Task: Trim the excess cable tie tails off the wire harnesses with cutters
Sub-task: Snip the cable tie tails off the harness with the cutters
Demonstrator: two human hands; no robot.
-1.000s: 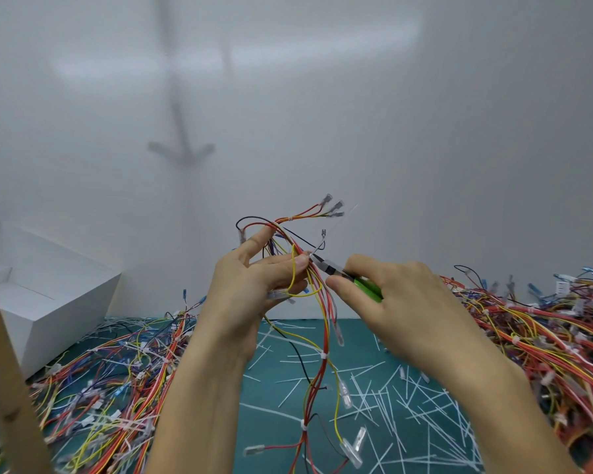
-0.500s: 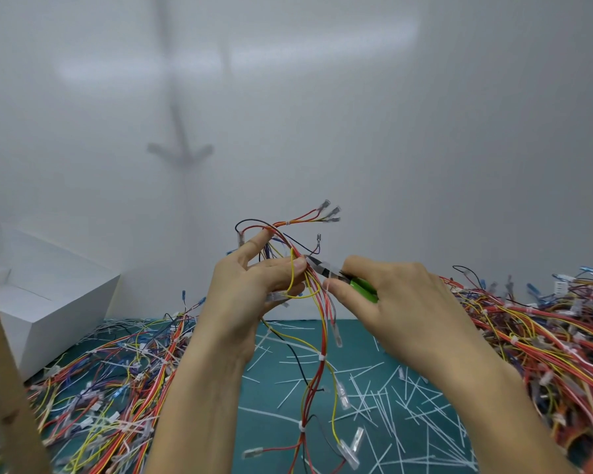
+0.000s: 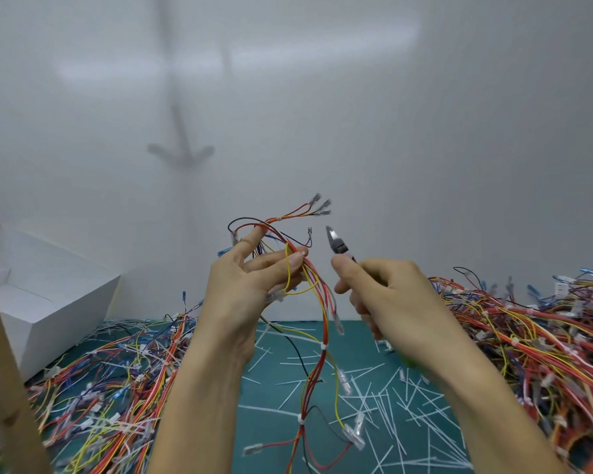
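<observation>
Teal mat: a blue-green bench mat, strewn with thin white cut cable tie tails; many cuts are plainly made already.
Held harness: a red, yellow and black wire harness with clear-sleeved terminals hangs from the left hand, above the mat's middle. Its small white ties show no long tail that I can make out.
Left hand: thumb and fingers pinch the harness's upper bundle, with the index finger raised among the wires.
Right hand: fingers curl round the handles of the small steel-nosed cutters.
Cutters: nose points up, just beside the harness and clear of it; the blades look nearly together.
Left heap: tangled coloured harnesses; trimmed or not, I cannot tell.
Right heap: a larger tangle; the same doubt holds.
Progress: mid-task, I judge. This harness looks close to finished, and the heaps suggest plenty may be left.
</observation>
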